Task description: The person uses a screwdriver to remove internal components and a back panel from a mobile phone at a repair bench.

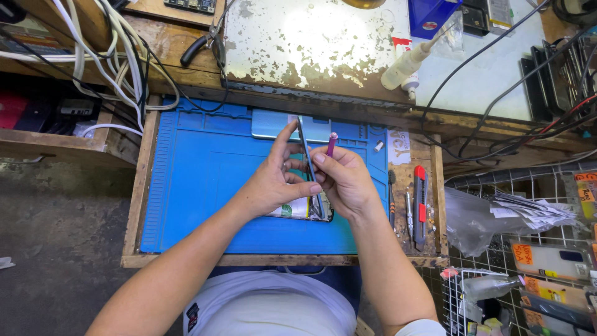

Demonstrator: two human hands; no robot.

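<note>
At six o'clock an opened phone [309, 208] lay on the blue mat [205, 180]. Above it, the left hand [273, 180] pinched its screen panel [307, 155] upright, exposing the edge; the right hand [345, 180] gripped a magenta tool [331, 144] alongside. At three o'clock waited a red utility knife [420, 199].

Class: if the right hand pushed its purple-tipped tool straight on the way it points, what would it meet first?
Probably the light blue panel lying at the far edge of the blue mat, beyond the right hand; depth is unclear.
</note>
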